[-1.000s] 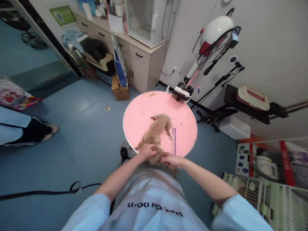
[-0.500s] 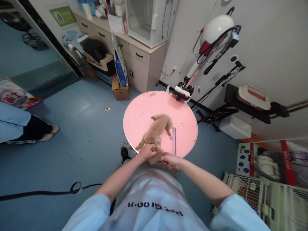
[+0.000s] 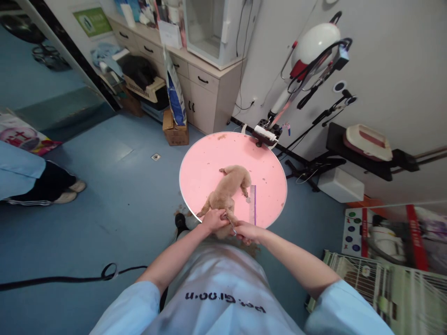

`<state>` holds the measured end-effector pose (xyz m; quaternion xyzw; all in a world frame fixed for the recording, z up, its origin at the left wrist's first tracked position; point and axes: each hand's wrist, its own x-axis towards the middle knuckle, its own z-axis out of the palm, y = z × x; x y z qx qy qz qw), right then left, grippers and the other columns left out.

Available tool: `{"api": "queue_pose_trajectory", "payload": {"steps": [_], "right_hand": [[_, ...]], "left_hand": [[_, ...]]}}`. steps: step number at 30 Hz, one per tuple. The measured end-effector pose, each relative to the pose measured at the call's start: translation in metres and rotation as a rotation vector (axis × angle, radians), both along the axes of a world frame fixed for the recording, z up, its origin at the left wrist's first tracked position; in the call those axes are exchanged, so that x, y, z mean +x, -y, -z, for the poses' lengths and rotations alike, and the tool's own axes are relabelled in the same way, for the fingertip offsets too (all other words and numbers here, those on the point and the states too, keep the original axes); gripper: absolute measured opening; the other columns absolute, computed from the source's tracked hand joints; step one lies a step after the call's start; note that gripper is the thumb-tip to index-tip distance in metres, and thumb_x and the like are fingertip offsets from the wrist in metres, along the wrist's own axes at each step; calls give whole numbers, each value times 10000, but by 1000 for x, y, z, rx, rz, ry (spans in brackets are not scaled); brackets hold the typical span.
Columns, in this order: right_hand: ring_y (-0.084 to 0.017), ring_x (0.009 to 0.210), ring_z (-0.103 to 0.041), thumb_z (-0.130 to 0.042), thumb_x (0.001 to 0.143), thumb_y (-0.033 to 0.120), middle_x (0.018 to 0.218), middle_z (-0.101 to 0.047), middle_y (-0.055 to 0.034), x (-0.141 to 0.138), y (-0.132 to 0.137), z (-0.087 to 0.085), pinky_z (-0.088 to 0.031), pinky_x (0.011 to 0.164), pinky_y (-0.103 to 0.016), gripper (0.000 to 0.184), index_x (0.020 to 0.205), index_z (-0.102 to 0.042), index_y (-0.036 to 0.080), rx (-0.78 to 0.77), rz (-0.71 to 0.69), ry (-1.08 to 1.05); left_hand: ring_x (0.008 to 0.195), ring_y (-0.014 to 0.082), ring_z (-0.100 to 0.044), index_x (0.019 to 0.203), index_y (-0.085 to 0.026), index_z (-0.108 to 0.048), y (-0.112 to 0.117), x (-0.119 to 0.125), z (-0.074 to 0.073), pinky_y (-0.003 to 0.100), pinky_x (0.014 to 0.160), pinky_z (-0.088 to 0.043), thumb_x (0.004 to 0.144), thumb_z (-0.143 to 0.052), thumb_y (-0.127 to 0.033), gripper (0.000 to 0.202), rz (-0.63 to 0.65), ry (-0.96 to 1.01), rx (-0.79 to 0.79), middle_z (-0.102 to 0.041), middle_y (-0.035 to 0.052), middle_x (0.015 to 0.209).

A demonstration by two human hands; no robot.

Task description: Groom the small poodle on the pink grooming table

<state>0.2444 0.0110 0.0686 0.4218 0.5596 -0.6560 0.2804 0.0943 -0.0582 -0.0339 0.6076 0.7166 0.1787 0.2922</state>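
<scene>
A small tan dog [image 3: 225,188] lies on a round pink table [image 3: 199,163], its rear or head end close to me, which I cannot tell. My left hand [image 3: 214,220] is closed on a part of the dog at the table's near edge; the fingers hide which part. In my right hand [image 3: 247,231] is a pair of scissors [image 3: 231,224], the blades pointing up toward my left fingers and the dog's fur. Just right of the dog lies a long, flat comb-like strip with a purple edge [image 3: 254,204].
A black holder with a white tube [image 3: 264,134] sits at the table's far edge. Behind stand a drawer cabinet [image 3: 202,93] and a white dryer on an arm [image 3: 314,44]. A person's legs [image 3: 56,184] show at left. Wire cages [image 3: 363,279] stand at right.
Both hands and the dog stay almost where they were. The scissor handles in my right hand have shifted very slightly.
</scene>
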Motion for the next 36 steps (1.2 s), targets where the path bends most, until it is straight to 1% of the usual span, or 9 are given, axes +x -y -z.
{"api": "queue_pose_trajectory", "payload": {"steps": [3,7,11,17,20,23,27,30,36], "right_hand": [[-24,309,-254,-528,705,206,475,-339,96,-3,0,3,-206,287,-147,50,726,-492,180,4,-31,-26],[-30,306,-290,-529,700,178,540,-401,82,5,5,6,-241,290,-165,110,796,-478,193,-16,-26,-167],[-40,307,-307,-531,717,191,527,-397,76,13,7,5,-237,291,-172,111,810,-472,194,-6,-9,-117],[-46,305,-265,-499,738,214,470,-341,83,-3,1,7,-206,285,-177,29,739,-495,186,38,-22,-16],[-45,314,-291,-529,694,168,467,-341,94,-5,4,10,-228,297,-168,64,734,-483,188,55,-36,-77],[-38,329,-318,-547,677,169,511,-379,96,1,11,9,-245,312,-162,136,797,-487,191,1,-13,-169],[-26,340,-292,-566,668,200,551,-405,105,14,16,1,-211,337,-159,261,910,-469,203,-144,162,-133],[-22,340,-242,-583,681,253,540,-397,117,21,16,-2,-233,374,-169,284,933,-459,211,-290,313,-155],[-31,363,-246,-576,708,375,552,-411,106,24,10,13,-240,425,-195,288,925,-501,201,-638,586,-191]], "left_hand": [[859,204,-610,902,-210,-641,0,-1,-1,272,764,-399,753,-596,-457,292,-1,8,-27,-682,39,891],[825,192,-608,868,-206,-638,2,-3,-1,261,709,-392,769,-579,-442,263,-12,32,4,-679,33,849],[763,169,-599,828,-203,-627,3,-4,2,248,666,-379,781,-568,-471,279,-9,55,42,-663,22,781],[770,175,-599,831,-201,-620,2,-3,8,248,678,-373,750,-604,-444,257,8,28,61,-662,20,792],[761,172,-590,826,-191,-616,4,-5,9,247,667,-363,756,-600,-449,268,-1,40,59,-657,25,779],[707,144,-569,821,-175,-614,6,-7,10,238,645,-353,780,-586,-446,275,-14,117,50,-638,12,735],[641,118,-541,826,-173,-613,4,-9,9,227,606,-342,781,-585,-462,294,-40,218,3,-620,-5,693],[632,116,-535,785,-176,-607,1,-11,7,225,583,-327,788,-567,-452,279,-67,237,-23,-612,-5,678],[615,104,-511,737,-171,-594,-2,-10,6,218,571,-309,788,-563,-393,230,-81,262,-6,-603,-11,664]]}}
